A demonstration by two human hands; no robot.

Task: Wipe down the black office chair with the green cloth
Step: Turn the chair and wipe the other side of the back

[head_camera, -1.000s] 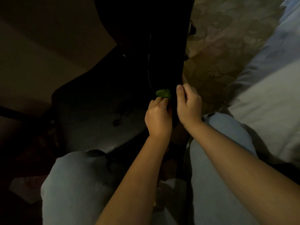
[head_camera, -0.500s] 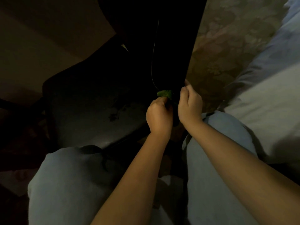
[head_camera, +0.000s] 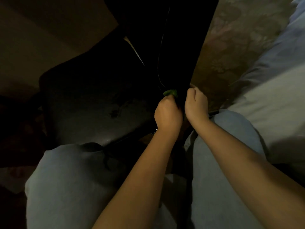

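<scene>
I see the black office chair (head_camera: 145, 83) in dim light. Its seat (head_camera: 92, 113) spreads out to the left, dull, with a few scuffed marks near the middle. Its backrest (head_camera: 184, 38) shows as a dark slab running from the top of the view down to the centre, with a thin glossy line along it. The green cloth (head_camera: 170, 93) is bunched up small, and only a crumpled tuft shows. It is gripped in my left hand (head_camera: 168, 116) and touches the backrest's lower part. My right hand (head_camera: 196, 104) curls round the backrest's right edge, just beside the cloth.
</scene>
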